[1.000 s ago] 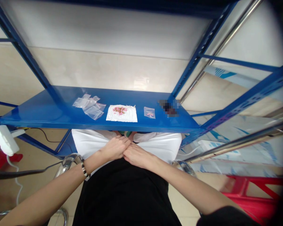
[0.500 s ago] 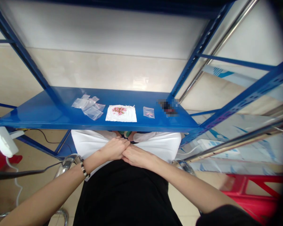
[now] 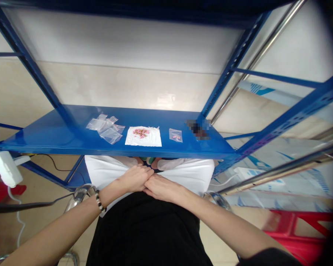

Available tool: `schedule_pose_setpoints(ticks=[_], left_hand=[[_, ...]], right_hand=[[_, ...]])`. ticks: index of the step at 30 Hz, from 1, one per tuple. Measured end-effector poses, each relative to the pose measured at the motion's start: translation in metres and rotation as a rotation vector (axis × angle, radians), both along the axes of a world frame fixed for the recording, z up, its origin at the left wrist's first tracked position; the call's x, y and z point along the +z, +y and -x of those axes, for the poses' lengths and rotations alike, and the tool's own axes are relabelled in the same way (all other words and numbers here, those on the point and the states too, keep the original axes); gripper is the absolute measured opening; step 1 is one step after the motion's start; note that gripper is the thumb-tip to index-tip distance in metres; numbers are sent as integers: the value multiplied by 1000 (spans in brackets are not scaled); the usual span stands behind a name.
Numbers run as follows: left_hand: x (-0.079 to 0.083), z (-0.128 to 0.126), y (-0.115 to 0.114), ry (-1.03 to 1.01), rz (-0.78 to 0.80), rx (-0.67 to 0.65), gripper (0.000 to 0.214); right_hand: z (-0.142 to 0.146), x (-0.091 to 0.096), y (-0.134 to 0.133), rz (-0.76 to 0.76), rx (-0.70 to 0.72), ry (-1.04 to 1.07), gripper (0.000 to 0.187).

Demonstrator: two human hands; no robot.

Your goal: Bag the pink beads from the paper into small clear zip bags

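Note:
My left hand (image 3: 134, 178) and my right hand (image 3: 162, 188) lie together in my lap, fingertips meeting and holding nothing. They rest where a white garment (image 3: 188, 173) meets a black garment (image 3: 147, 232). A beaded bracelet (image 3: 100, 202) circles my left wrist. Well beyond the hands, a blue metal shelf (image 3: 55, 142) carries several clear plastic zip bags (image 3: 105, 129), a white sheet (image 3: 143, 136) with a pile of pink-and-brown beads, and a small zip bag (image 3: 175, 135) with pink pieces inside. A blurred object (image 3: 197, 130) lies to their right.
Blue steel shelving uprights (image 3: 233, 70) frame the view, and a steel tube (image 3: 277, 173) crosses at right. A white power adapter (image 3: 4, 168) with its cord hangs at left. A red plastic stool (image 3: 294, 236) stands at lower right, and a black cable (image 3: 24, 205) runs at left.
The whole view has drifted slightly, leaving the shelf a little lower in the frame. My hands remain together in the same pose.

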State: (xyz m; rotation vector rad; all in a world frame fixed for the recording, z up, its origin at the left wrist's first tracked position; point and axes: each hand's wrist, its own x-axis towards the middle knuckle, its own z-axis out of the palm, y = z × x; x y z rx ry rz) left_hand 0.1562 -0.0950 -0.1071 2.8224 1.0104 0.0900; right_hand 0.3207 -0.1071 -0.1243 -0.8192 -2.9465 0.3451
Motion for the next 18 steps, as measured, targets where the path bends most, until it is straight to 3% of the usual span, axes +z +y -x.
schedule_pose_setpoints(ticks=[8,18], left_hand=[[-2,2,2,-15,-2,31,15],[16,11,16,-148,-33,-24,8]], right_hand=[[-3,9,3,-17,18,-33,15],[2,39,9,-131,-1,13,14]])
